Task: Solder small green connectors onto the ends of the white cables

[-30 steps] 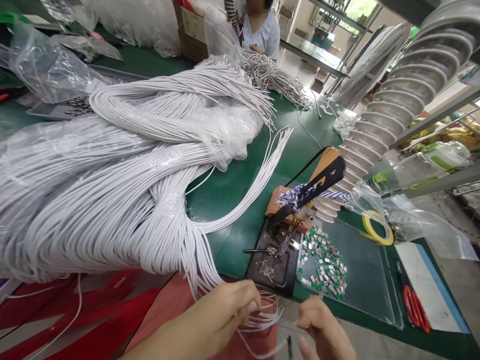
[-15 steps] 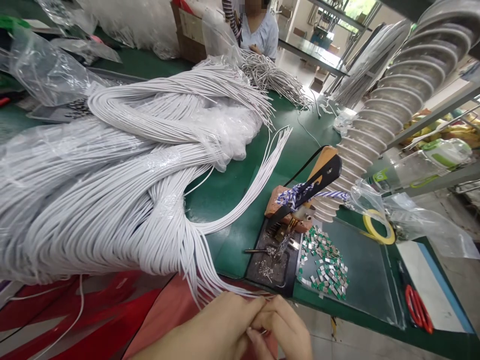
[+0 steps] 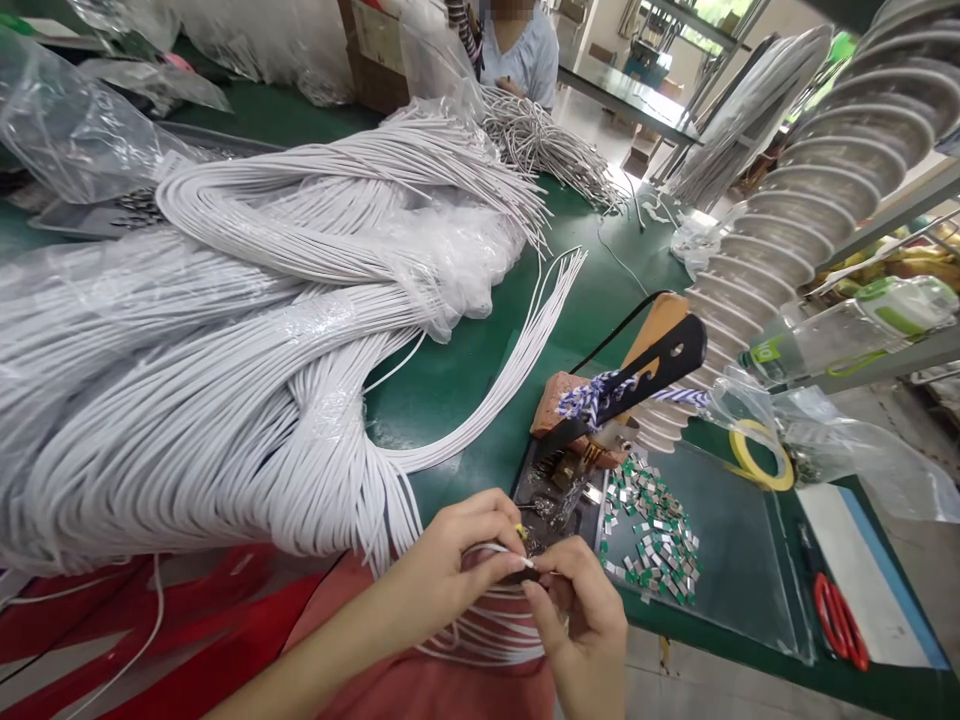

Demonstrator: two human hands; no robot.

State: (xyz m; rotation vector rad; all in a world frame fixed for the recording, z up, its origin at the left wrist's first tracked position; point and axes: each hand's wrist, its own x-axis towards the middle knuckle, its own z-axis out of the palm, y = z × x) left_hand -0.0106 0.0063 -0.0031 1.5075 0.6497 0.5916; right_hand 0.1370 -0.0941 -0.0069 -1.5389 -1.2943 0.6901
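"So, where do we find the white wire [image 3: 528, 563] in hand?"

"We see its tip low in the frame, just right of centre, between the two hands."

"How do we read those hands?"

"The left hand [image 3: 465, 542] pinches the wire near its tip. The right hand [image 3: 589, 608] has bent fingers at that tip; we cannot tell whether they grip it or only touch it."

"And close around them?"

"Below, we see white strands [image 3: 480, 650] looping over reddish cloth [image 3: 375, 690]. Just beyond sits a dark tray [image 3: 589, 528], with small green-and-silver boards [image 3: 661, 548] scattered right of it and a brick [image 3: 550, 393] above."

"Farther out?"

"We have a big bundle of white cables [image 3: 202, 430] filling the left, red-handled scissors or pliers [image 3: 840, 620] at lower right, a yellow tape roll [image 3: 784, 472] at right, a ribbed hose [image 3: 817, 190] slanting from the upper right, and another person [image 3: 525, 65] at the top."
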